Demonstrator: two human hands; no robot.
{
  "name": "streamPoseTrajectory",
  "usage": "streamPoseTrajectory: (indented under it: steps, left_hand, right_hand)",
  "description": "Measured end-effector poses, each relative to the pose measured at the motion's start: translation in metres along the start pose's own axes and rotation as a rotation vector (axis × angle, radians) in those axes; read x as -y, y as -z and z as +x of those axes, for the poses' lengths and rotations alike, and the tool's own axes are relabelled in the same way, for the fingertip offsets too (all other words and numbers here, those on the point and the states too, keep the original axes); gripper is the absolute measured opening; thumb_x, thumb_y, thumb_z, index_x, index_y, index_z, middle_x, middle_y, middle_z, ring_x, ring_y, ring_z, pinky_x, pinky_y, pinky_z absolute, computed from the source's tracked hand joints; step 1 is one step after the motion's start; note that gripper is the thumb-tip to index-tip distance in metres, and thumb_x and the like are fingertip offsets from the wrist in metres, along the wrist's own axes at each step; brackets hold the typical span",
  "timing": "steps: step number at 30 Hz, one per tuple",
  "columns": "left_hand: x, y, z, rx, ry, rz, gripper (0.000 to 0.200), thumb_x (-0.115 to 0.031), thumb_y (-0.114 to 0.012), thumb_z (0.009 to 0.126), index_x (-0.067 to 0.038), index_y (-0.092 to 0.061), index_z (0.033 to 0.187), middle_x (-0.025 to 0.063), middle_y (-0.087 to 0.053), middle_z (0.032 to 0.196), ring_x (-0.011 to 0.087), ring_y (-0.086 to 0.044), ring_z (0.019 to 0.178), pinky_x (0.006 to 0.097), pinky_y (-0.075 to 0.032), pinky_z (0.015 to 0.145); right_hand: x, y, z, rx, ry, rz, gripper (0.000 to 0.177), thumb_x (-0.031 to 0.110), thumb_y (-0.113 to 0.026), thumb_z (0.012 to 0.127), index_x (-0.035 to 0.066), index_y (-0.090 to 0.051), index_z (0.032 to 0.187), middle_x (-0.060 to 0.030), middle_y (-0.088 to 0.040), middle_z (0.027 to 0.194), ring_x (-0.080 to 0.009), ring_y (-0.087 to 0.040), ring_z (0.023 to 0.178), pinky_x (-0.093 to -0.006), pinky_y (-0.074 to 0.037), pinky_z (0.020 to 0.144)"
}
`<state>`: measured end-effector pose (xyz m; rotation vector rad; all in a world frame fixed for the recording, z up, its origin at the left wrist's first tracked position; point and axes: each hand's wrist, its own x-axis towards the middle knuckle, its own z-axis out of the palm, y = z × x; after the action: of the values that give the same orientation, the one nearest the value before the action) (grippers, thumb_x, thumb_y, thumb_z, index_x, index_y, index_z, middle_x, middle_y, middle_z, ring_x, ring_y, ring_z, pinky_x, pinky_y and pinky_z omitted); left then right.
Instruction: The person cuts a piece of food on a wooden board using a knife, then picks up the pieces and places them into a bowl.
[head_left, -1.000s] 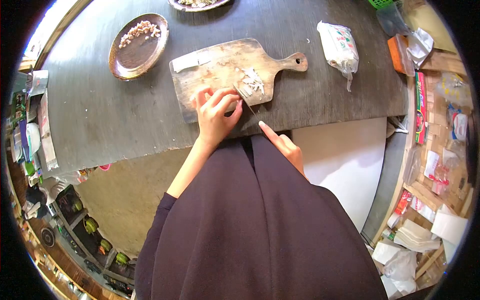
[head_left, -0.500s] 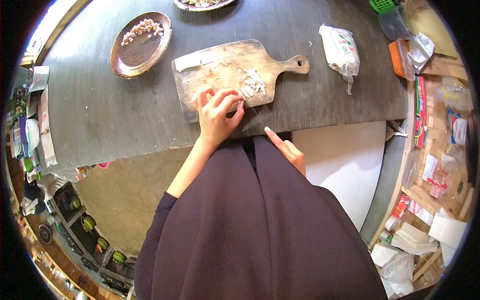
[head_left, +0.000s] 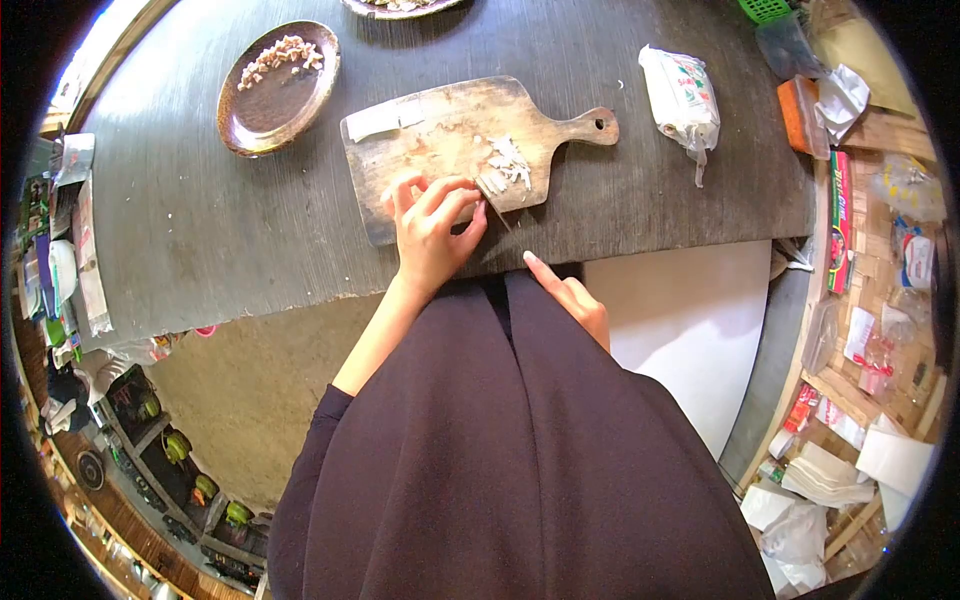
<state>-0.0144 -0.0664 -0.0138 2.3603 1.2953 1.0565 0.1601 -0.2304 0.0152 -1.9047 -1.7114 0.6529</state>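
My left hand (head_left: 432, 225) rests on the front part of the wooden cutting board (head_left: 430, 145), its fingers bent and pressed down on a pale piece of food that they mostly hide. Beside its fingertips a thin knife (head_left: 497, 210) stands edge-on, the blade over the board's front edge. My right hand (head_left: 578, 300) is closed at the near end of the knife, index finger stretched along it; the handle is hidden. Small chopped pale strips (head_left: 508, 163) lie right of the blade. A longer pale slab (head_left: 385, 120) sits at the board's far left corner.
A brown oval plate (head_left: 265, 125) with small diced pieces (head_left: 285, 58) stands at the back left. Another plate (head_left: 405, 12) is cut off at the top. To the right lie a white plastic packet (head_left: 682, 100) and an orange sponge-like block (head_left: 800, 118).
The knife blade shows more plainly now, a dark line beside my left fingertips. Both hands stay almost where they were, and the whole view has shifted slightly.
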Motion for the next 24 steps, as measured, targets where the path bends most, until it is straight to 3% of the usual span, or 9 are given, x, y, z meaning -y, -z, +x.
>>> streamPoseTrajectory:
  steps: [12,24]
  left_hand:
    - [-0.001,0.000,-0.003,-0.016,0.008,0.018,0.021,-0.015,-0.085,0.072,-0.020,-0.077,0.091,-0.0055,-0.072,0.102,0.0265,-0.051,0.106,0.0412,-0.033,0.096]
    - [-0.001,0.001,-0.002,-0.015,0.010,0.002,0.022,-0.013,-0.085,0.071,-0.020,-0.076,0.090,-0.0061,-0.073,0.100,0.0237,-0.052,0.103,0.0402,-0.032,0.096]
  right_hand:
    - [-0.009,-0.003,-0.003,-0.027,0.045,-0.036,0.065,0.008,-0.068,0.088,0.033,-0.061,0.147,-0.0048,-0.043,0.072,-0.0222,-0.052,0.054,-0.0402,-0.049,0.054]
    - [0.008,0.015,0.001,-0.004,-0.016,0.071,0.064,0.008,-0.069,0.088,0.032,-0.061,0.147,-0.0059,-0.044,0.071,-0.0229,-0.058,0.057,-0.0387,-0.051,0.058]
